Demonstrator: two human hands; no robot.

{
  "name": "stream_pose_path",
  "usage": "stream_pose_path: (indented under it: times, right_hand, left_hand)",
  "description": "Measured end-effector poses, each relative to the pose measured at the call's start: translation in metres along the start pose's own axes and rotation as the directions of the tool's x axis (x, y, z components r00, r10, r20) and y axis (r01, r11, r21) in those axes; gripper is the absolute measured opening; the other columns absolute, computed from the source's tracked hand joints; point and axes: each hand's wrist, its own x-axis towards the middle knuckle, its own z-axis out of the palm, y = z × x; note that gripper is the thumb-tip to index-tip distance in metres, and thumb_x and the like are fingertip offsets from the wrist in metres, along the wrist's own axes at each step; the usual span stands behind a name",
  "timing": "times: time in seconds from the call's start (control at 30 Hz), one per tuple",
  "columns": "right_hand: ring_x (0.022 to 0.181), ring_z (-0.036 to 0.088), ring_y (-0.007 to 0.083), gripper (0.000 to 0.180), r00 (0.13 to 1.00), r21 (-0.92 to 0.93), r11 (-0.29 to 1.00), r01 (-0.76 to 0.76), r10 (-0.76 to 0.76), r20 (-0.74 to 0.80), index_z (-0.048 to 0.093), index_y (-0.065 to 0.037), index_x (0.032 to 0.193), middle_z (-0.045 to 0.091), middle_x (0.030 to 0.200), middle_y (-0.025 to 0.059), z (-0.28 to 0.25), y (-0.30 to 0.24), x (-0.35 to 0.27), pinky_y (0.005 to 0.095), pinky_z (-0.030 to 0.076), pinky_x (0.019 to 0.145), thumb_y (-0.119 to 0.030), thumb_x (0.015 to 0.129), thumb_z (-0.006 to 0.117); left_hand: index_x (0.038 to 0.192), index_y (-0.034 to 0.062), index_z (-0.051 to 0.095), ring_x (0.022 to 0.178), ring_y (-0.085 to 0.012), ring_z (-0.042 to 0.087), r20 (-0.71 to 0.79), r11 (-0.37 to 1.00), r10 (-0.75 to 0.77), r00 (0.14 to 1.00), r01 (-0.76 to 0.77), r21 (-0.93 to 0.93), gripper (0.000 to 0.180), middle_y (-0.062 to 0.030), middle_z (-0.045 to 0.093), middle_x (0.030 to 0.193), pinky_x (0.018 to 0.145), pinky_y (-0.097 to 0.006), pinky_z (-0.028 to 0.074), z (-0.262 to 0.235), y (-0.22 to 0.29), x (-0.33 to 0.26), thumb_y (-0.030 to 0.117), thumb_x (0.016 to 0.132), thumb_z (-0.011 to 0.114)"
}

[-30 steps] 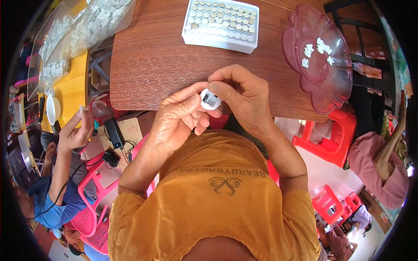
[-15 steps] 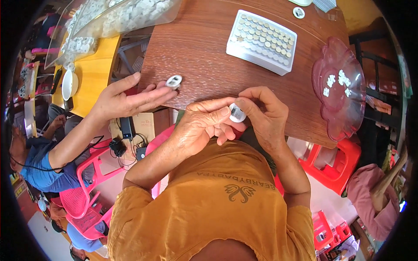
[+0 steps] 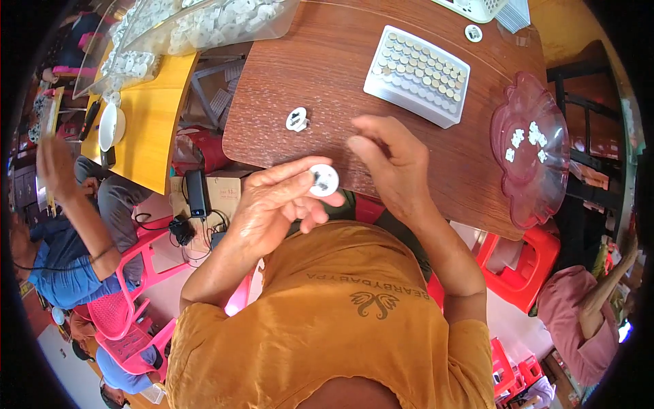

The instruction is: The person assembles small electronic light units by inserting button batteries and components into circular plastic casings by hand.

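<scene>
White round disc [image 3: 327, 180] is sitting clamped in left hand [image 3: 272, 203], between thumb and fingers; right hand [image 3: 395, 160] is hovering apart, thumb and forefinger slightly parted. Beyond right hand, plastic tray [image 3: 409, 108] is holding round metallic bits [image 3: 413, 63]; scalloped translucent dish [image 3: 531, 187] is lying further right.

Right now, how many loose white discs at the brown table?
3: one disc in left hand, second on table left of white tray, third beyond it; others possibly hidden.
</scene>
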Motion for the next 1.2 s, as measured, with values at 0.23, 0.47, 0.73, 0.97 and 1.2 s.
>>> stream_pose_path:
  times: [0.23, 0.47, 0.73, 0.97, 1.2]
  right_hand:
    - [0.078, 0.052, 0.0285, 0.034, 0.926, -0.363, 0.854, 0.373, -0.32, 0.198, 0.063, -0.004, 0.099, 0.056, 0.083, 0.0102, 0.046, -0.007, 0.031, 0.039, 0.045, 0.068, -0.016, 0.069, 0.073]
    - [0.076, 0.051, 0.0265, 0.021, 0.897, -0.53, 0.725, 0.44, -0.378, 0.229, 0.064, -0.006, 0.091, 0.053, 0.082, 0.0085, 0.03, 0.01, 0.025, 0.0375, 0.044, 0.064, -0.012, 0.071, 0.066]
    - [0.073, 0.055, 0.0261, 0.021, 0.969, -0.38, 0.905, 0.191, -0.235, -0.074, 0.063, -0.002, 0.094, 0.058, 0.081, 0.01, -0.028, -0.008, -0.012, 0.0336, 0.045, 0.061, -0.002, 0.073, 0.066]
    - [0.066, 0.056, 0.023, 0.007, 0.983, 0.083, 0.985, -0.151, 0.158, -0.093, 0.061, 0.0, 0.084, 0.057, 0.072, 0.0114, -0.039, -0.019, -0.026, 0.0323, 0.044, 0.058, -0.004, 0.078, 0.063]
    - [0.062, 0.054, 0.017, 0.007, 0.936, 0.181, 0.925, -0.335, 0.348, -0.047, 0.06, 0.001, 0.081, 0.057, 0.071, 0.0092, -0.055, -0.021, -0.027, 0.0296, 0.043, 0.056, -0.005, 0.079, 0.063]
  left_hand:
    - [0.119, -0.0052, 0.053, 0.061, -0.0196, 0.065, -0.026, 0.984, 0.179, 0.983, -0.18, -0.018, 0.034, -0.0274, 0.065, 0.088, 0.048, -0.025, 0.049, -0.018, 0.008, -0.027, 0.016, 0.091, 0.054]
    - [0.12, -0.0045, 0.052, 0.062, -0.0183, 0.065, -0.008, 0.992, 0.127, 0.992, -0.127, -0.02, 0.036, -0.0248, 0.065, 0.09, 0.048, -0.025, 0.048, -0.006, 0.004, -0.003, 0.017, 0.092, 0.054]
    - [0.121, -0.0038, 0.052, 0.065, -0.0178, 0.066, 0.051, 0.991, 0.133, 0.99, -0.134, 0.03, 0.036, -0.0219, 0.066, 0.092, 0.048, -0.023, 0.047, 0.02, -0.009, 0.03, 0.016, 0.091, 0.055]
    - [0.12, -0.0043, 0.053, 0.064, -0.0178, 0.065, 0.083, 0.977, 0.163, 0.983, -0.172, 0.123, 0.034, -0.0211, 0.066, 0.089, 0.048, -0.023, 0.047, 0.046, -0.018, 0.042, 0.015, 0.092, 0.054]
    - [0.12, -0.0043, 0.051, 0.065, -0.0205, 0.066, 0.207, 0.999, -0.041, 0.978, 0.035, 0.029, 0.039, -0.0215, 0.067, 0.086, 0.049, -0.026, 0.047, 0.047, -0.015, 0.053, 0.024, 0.093, 0.052]
